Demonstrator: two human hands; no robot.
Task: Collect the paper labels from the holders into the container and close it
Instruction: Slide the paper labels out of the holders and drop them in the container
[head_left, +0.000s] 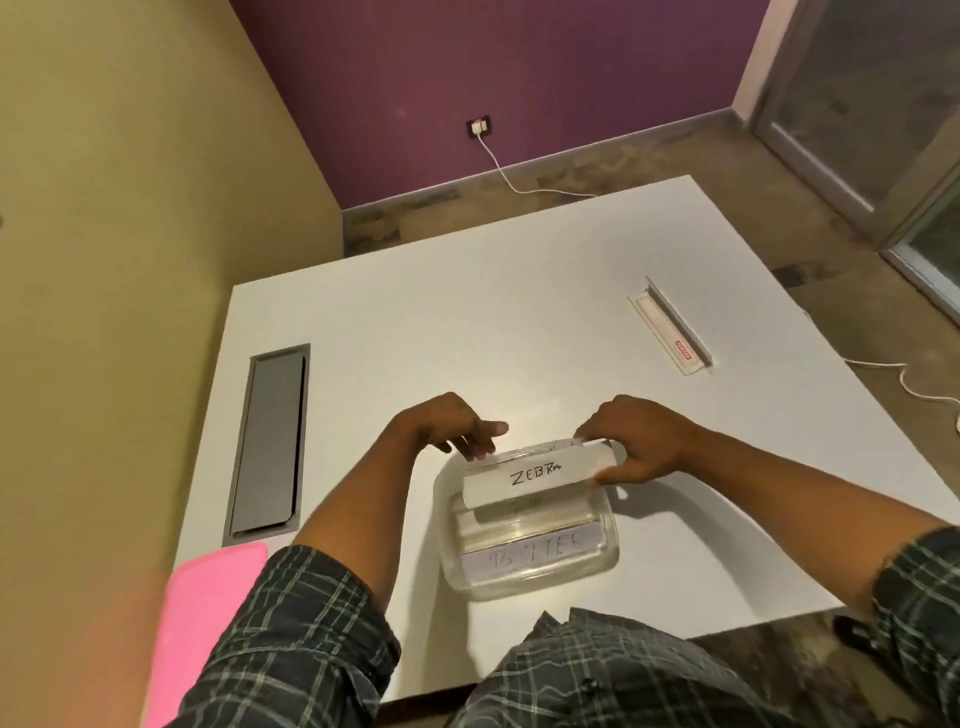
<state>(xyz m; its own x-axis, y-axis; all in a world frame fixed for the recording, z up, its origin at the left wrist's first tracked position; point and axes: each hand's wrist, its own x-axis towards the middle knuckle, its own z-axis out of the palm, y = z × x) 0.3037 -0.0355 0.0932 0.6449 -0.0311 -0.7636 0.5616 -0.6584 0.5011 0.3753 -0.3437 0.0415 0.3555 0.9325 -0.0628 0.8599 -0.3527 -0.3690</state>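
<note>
A clear plastic container (524, 574) sits on the white table near the front edge. Over it I hold a clear holder with a white paper label reading "ZEBRA" (535, 477). My right hand (631, 444) grips the holder's right end. My left hand (457, 428) touches its left end with the fingertips. Inside the container lie other labels, one with faint writing (530, 558) by the near wall. A pink lid (208, 618) lies at the table's front left corner, partly under my left sleeve.
Another clear holder (670, 327) with a small red tag lies at the table's far right. A grey cable hatch (267, 441) is set into the table on the left. A white cable (919, 387) runs past the right edge. An olive wall stands to the left.
</note>
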